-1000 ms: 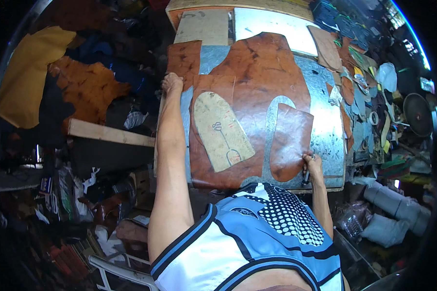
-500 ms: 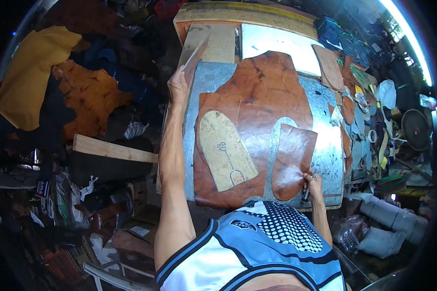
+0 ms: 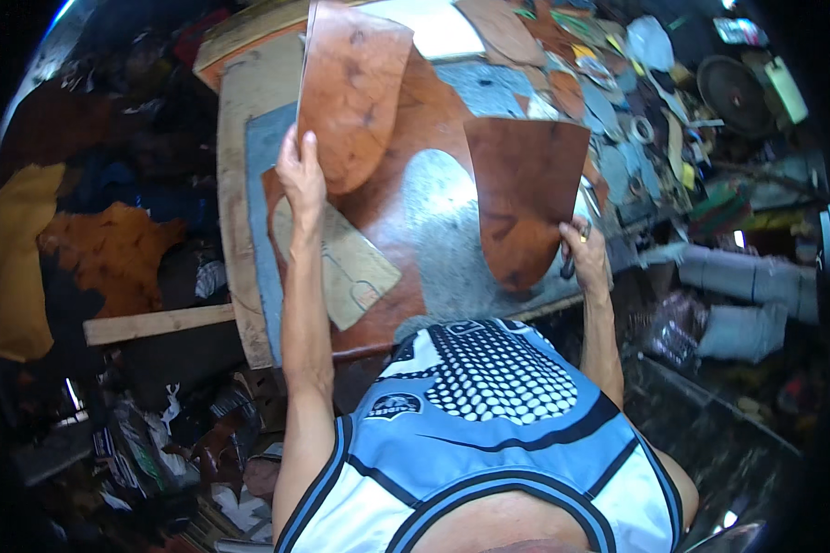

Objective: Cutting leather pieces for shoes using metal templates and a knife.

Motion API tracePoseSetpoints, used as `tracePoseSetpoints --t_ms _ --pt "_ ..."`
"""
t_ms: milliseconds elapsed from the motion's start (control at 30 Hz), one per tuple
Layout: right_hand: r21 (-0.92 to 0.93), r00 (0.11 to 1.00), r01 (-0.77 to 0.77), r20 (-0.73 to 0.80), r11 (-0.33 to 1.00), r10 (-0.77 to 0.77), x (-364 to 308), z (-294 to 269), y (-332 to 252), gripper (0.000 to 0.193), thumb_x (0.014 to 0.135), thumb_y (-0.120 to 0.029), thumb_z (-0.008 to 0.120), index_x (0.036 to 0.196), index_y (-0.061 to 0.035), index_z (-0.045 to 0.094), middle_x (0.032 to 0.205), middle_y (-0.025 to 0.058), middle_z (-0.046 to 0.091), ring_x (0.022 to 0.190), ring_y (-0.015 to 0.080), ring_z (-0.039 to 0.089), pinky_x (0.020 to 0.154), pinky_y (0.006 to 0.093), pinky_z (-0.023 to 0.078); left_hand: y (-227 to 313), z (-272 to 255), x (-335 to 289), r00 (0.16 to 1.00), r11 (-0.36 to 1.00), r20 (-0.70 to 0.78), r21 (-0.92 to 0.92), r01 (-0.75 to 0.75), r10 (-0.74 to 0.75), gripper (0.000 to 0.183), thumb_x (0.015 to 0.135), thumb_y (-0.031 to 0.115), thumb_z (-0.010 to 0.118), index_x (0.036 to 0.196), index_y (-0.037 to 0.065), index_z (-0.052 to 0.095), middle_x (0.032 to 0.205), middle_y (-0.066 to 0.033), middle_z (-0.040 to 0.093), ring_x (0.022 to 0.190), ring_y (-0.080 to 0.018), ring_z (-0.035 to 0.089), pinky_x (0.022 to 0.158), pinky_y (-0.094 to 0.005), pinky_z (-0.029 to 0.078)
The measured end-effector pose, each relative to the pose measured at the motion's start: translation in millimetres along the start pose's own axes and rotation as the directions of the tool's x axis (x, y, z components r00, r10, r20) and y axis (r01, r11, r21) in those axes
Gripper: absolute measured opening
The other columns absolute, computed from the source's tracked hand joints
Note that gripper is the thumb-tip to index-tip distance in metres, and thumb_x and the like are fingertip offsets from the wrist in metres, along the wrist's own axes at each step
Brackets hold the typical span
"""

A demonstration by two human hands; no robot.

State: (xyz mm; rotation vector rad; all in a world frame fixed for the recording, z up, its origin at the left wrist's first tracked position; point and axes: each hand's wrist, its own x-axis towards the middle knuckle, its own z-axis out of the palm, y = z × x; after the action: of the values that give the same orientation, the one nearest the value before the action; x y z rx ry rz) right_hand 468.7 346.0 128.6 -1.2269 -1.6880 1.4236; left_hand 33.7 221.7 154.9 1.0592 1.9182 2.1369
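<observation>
My left hand (image 3: 304, 175) is closed on the edge of a brown leather piece (image 3: 352, 101) with one rounded end, raised over the table; a second layer seems to show along its edge. A similar cut leather piece (image 3: 526, 198) hangs from my right hand (image 3: 586, 253), pinched at its right edge. A short dark-handled tool (image 3: 568, 268) is also in that hand, its kind unclear. Beneath lies a large brown leather hide (image 3: 424, 111) with a rounded cutout. A tan marked template (image 3: 350, 272) rests on it, partly hidden by my left forearm.
Bare grey metal (image 3: 452, 235) of the worktable shows through the cutout. Leather scraps, a tape roll (image 3: 641, 129) and a plastic bag (image 3: 650, 41) crowd the right. A wooden plank (image 3: 161, 324) juts out at left, near a yellow hide (image 3: 14, 276).
My right hand has lifted its leather piece off the table. The left hand's piece has turned from edge-on to broad side and come over the hide. The whole view has shifted.
</observation>
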Motion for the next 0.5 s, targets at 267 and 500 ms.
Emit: tracePoseSetpoints --t_ms 267,500 --pt "0.383 0.987 -0.159 0.066 0.910 0.145 26.2 0.1 -19.7 0.030 0.091 -0.012 0.064 0.118 0.0013 0.062 0.075 -0.0015 0.060 0.048 0.0035 0.047 0.042 0.0186 0.040 -84.2 114.5 -226.3 0.670 0.573 0.209 -0.379 0.727 -0.712 0.042 0.101 0.014 0.054 0.137 -0.006 0.047 0.129 -0.0121 0.058 0.116 -0.0182 0.054 0.102 -0.0318 0.043" --pt "-0.028 0.919 -0.356 0.172 0.934 0.355 62.0 69.4 53.4 0.042 0.092 -0.008 0.057 0.134 -0.0006 0.054 0.063 -0.0035 0.052 0.047 0.0071 0.047 0.040 0.0250 0.039 -74.0 118.9 -238.7 0.720 0.691 0.102 -0.219 0.689 -0.686 0.057 0.101 0.018 0.053 0.147 -0.008 0.032 0.142 -0.0186 0.047 0.128 -0.0237 0.048 0.110 -0.0336 0.037"
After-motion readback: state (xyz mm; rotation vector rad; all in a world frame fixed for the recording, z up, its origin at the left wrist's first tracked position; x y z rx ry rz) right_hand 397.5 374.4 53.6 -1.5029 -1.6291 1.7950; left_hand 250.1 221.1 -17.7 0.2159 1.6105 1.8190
